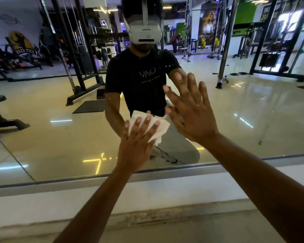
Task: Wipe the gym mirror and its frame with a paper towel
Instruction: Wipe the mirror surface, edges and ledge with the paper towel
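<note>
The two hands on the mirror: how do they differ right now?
The left hand presses a white paper towel flat against the mirror; the right hand holds nothing. The left hand sits lower, nearer the bottom frame; the right hand is higher. Both have straight, spread fingers.

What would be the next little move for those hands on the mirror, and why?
Probably slide the left hand, pressing the paper towel flat on the mirror, down toward the bottom frame, which looks unwiped. The right hand lies spread on the glass as a brace.
</note>
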Available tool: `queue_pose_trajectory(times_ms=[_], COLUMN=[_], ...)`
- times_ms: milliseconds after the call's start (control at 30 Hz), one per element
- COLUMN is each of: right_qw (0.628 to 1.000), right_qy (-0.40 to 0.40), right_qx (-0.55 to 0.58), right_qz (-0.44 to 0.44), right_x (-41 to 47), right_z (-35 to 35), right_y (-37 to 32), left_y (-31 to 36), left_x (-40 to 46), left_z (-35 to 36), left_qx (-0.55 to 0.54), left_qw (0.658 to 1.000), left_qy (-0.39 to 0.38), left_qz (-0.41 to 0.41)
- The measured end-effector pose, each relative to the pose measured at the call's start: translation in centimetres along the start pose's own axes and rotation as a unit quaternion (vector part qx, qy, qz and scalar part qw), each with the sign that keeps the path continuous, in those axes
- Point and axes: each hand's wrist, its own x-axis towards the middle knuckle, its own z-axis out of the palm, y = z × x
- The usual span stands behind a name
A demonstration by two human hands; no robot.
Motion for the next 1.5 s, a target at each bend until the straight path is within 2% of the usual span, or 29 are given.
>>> queue_pose_trajectory(times_ms=[33, 67, 133, 167, 200, 267, 300, 333, 367, 400, 467, 500, 533, 600, 633, 700, 767, 833, 867, 900, 967, 1033, 1100, 1200, 1233, 1300, 1400, 1467, 1500], right_qw=[1.0, 1.0, 1.0, 0.999, 0.999, 0.998, 0.997, 0.996, 0.996, 0.995, 0.993, 0.993, 0.993, 0.993, 0.993, 0.992, 0.992, 0.992, 0.991, 0.992, 0.991, 0.99, 0.99, 0.99, 0.99, 0.99, 0.989, 0.985, 0.983], right_qy=[0.005, 0.01, 0.016, 0.015, 0.019, 0.031, 0.033, 0.033, 0.036, 0.038, 0.044, 0.043, 0.039, 0.047, 0.059, 0.08, 0.098, 0.106, 0.108, 0.106, 0.102, 0.1, 0.1, 0.095, 0.091, 0.083, 0.075, 0.075, 0.075], right_qx=[0.001, 0.006, 0.018, 0.023, 0.03, 0.041, 0.044, 0.046, 0.052, 0.059, 0.075, 0.079, 0.084, 0.08, 0.077, 0.071, 0.045, 0.016, 0.014, 0.014, 0.012, 0.018, 0.02, 0.012, 0.011, 0.011, 0.007, -0.015, -0.023], right_qz=[-0.006, -0.012, -0.02, -0.024, -0.03, -0.046, -0.056, -0.062, -0.068, -0.07, -0.075, -0.074, -0.076, -0.072, -0.068, -0.062, -0.065, -0.07, -0.072, -0.074, -0.086, -0.098, -0.101, -0.102, -0.106, -0.117, -0.131, -0.156, -0.165], right_x=[-0.1, -0.2, -0.4, -0.4, -0.5, -0.5, -0.5, -0.5, -0.6, -0.7, -0.8, -0.7, -0.6, -0.2, 0.3, 1.5, 2.9, 4.5, 5.1, 5.5, 5.9, 6.0, 5.8, 5.7, 5.6, 5.5, 5.4, 6.0, 6.6], right_z=[0.2, 0.3, 0.7, 0.9, 1.0, 0.9, 0.9, 0.9, 0.9, 1.1, 1.1, 1.0, 0.7, -0.2, -0.8, -1.7, -2.5, -3.2, -3.6, -3.9, -4.2, -4.2, -4.1, -4.0, -4.1, -4.3, -4.7, -5.1, -5.5], right_y=[0.3, 0.6, 1.5, 1.6, 1.7, 2.1, 2.4, 2.7, 3.0, 3.2, 3.2, 3.2, 3.4, 4.3, 5.2, 7.8, 10.8, 13.0, 13.7, 14.2, 14.8, 15.1, 15.4, 15.4, 15.3, 15.7, 16.4, 17.1, 17.5], left_y=[-1.5, -2.2, -0.7, 1.0, 2.9, 5.2, 4.6, 2.9, 1.3, 0.0, 0.5, 2.3, 4.8, 8.8, 9.2, 6.6, 3.3, 3.1, 4.4, 6.3, 9.1, 8.0, 6.0, 7.0, 8.4, 11.2, 8.8, 5.9, 4.9], left_x=[0.3, 1.2, 4.3, 5.3, 5.7, 3.7, 2.3, 1.3, 0.9, 1.2, 3.4, 5.1, 6.5, 7.9, 8.2, 9.4, 11.7, 14.6, 16.0, 16.8, 16.9, 16.7, 18.1, 21.5, 22.1, 21.8, 20.6, 21.8, 23.0], left_z=[-0.4, -1.0, -1.7, -1.5, -0.9, 0.3, 0.2, -0.2, -0.8, -1.4, -2.8, -2.8, -2.5, -1.3, -1.3, -2.8, -4.5, -5.6, -5.5, -4.8, -3.9, -4.6, -6.0, -6.6, -5.9, -4.7, -6.5, -8.4, -9.1], left_qx=[0.007, 0.007, -0.021, -0.028, -0.024, -0.014, 0.002, 0.022, 0.036, 0.033, -0.011, -0.033, -0.041, -0.018, 0.001, 0.059, 0.105, 0.081, 0.054, 0.04, 0.058, 0.072, 0.061, -0.011, -0.02, -0.017, 0.026, 0.059, 0.053], left_qw=[0.999, 0.99, 0.933, 0.917, 0.93, 0.981, 0.994, 0.996, 0.994, 0.985, 0.92, 0.889, 0.885, 0.943, 0.967, 0.983, 0.97, 0.93, 0.919, 0.929, 0.978, 0.994, 0.985, 0.91, 0.909, 0.955, 0.988, 0.983, 0.972], left_qy=[0.018, 0.059, 0.144, 0.156, 0.141, 0.052, 0.016, 0.004, 0.013, 0.041, 0.128, 0.158, 0.164, 0.109, 0.074, 0.046, 0.087, 0.168, 0.192, 0.187, 0.106, 0.054, 0.112, 0.248, 0.244, 0.168, 0.081, 0.103, 0.136], left_qz=[-0.036, -0.124, -0.329, -0.366, -0.34, -0.186, -0.112, -0.081, -0.099, -0.165, -0.369, -0.429, -0.433, -0.315, -0.243, -0.167, -0.2, -0.316, -0.339, -0.318, -0.168, -0.066, -0.115, -0.332, -0.336, -0.242, -0.129, -0.14, -0.186])
